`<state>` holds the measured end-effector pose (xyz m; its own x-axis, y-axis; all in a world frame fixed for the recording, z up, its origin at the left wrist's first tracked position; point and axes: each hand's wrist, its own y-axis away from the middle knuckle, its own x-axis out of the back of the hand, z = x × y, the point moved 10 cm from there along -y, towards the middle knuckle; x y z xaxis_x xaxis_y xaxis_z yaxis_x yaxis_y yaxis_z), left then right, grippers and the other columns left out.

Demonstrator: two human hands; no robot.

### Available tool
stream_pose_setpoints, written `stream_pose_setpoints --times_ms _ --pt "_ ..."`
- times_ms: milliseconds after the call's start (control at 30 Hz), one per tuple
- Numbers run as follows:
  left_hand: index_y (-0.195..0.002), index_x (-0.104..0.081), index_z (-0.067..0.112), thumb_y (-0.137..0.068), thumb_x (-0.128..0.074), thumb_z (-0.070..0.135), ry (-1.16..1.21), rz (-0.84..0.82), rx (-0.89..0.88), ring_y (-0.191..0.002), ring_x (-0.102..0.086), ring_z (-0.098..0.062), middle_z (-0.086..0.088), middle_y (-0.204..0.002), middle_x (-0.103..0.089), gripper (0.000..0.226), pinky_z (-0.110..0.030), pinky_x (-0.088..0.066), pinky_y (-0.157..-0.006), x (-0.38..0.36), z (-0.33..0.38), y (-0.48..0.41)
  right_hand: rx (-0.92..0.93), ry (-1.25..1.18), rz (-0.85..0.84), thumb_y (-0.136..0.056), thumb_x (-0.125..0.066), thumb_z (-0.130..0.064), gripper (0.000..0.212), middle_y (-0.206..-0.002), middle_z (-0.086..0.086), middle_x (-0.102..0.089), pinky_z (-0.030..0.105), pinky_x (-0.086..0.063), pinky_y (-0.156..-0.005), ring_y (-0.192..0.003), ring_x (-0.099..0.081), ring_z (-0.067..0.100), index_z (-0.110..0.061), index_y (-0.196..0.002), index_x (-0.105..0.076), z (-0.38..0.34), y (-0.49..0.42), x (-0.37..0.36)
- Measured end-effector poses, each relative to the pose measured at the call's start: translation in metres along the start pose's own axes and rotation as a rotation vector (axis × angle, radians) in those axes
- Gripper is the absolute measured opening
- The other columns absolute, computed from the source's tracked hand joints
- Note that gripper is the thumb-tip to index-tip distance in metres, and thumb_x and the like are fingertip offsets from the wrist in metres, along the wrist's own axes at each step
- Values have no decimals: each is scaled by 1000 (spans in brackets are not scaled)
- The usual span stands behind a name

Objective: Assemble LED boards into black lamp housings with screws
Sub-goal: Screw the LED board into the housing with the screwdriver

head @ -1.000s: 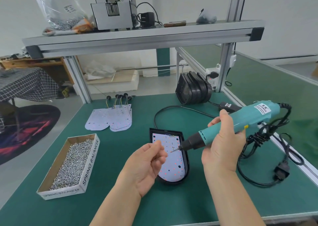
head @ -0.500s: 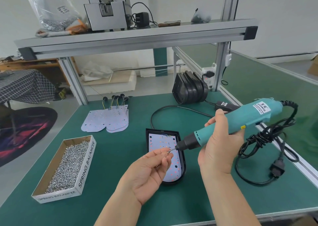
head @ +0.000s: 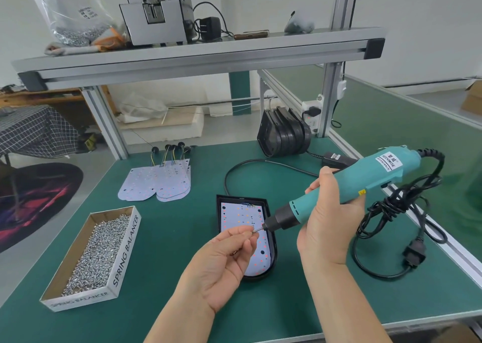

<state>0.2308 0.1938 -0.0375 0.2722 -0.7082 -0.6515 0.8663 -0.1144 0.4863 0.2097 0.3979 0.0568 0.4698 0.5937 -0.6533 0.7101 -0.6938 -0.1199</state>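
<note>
Far left on the green-matted bench [head: 169, 238]: an open cardboard box [head: 125, 251], long and shallow, "SPRING BALANCER" printed on its sides. It is heaped with small shiny loose screws [head: 96, 248].

Behind and right of it lie spare boards [head: 156, 183]. They are thin white sheets, square at one end and rounded at the other, fanned and overlapping. Coloured wires with round black ends lead off the far edge.

Centre: left hand [head: 219, 264] is palm-up, thumb and forefinger pinching one screw [head: 252, 232], other fingers loosely curled. The screw sits right at the bit tip; contact is too small to tell.

Under those fingers a black plastic housing [head: 273, 256] lies flat on the bench, with a square far end, rounded near end and raised rim. An LED board [head: 234, 217] sits inside it, white with red and orange dots and a few dark holes.

Right hand [head: 326, 227] wraps the driver [head: 365, 183] mid-body. The driver has a teal plastic barrel, black nose and thin steel bit, angled left and slightly down, held above the housing.

Behind, by the aluminium post [head: 328, 107], a stack of empty housings [head: 284, 136] stands on edge, black and nested.

Right: the black cord [head: 391, 212] is bundled in a loose coil, with the plug [head: 414, 256] on the mat. A black adapter [head: 336, 158] sits farther back.
</note>
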Motion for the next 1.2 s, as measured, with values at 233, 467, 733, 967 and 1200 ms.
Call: stream_pose_setpoints --times_ms 233,467,733,967,1200 --pt "-67 -76 -2 -60 -70 -8 -76 -22 -90 -64 -71 -20 -18 -77 -69 10 -20 -58 -56 -3 4 1 -4 12 3 -87 -68 -19 15 -62 -6 -56 20 -48 -58 -59 -54 13 -21 -82 -53 1 1 0" --pt "-72 -71 0 -61 -74 -3 -223 -32 -255 -67 -69 -20 -17 -78 -67 12 -19 -56 -60 -2 17 1 -21 48 -3 -87 -68 -18 17 -62 -6 -56 21 -48 -58 -59 -53 12 -21 -82 -52 6 0 -4" --pt "-86 -75 1 -63 -75 0 -277 -61 -282 -76 -73 -25 -22 -87 -70 23 -20 -58 -66 -1 20 6 -33 64 -9 -90 -67 -15 18 -61 -7 -56 20 -48 -57 -57 -54 11 -21 -82 -52 12 0 -5" --pt "-109 -70 0 -71 -80 9 -315 -91 -217 -73 -73 -25 -24 -91 -73 40 -22 -58 -62 17 48 7 9 40 -18 -85 -68 -18 17 -61 -6 -56 21 -48 -57 -58 -53 13 -21 -81 -52 6 -2 -8" --pt "-75 -58 11 -81 -71 57 -851 395 -287 -45 -28 -14 3 -55 -35 48 -25 -19 -45 66 78 -28 86 178 -117 -80 -70 -28 12 -70 -2 -59 27 -48 -59 -60 -55 17 -27 -82 -58 13 3 -17"
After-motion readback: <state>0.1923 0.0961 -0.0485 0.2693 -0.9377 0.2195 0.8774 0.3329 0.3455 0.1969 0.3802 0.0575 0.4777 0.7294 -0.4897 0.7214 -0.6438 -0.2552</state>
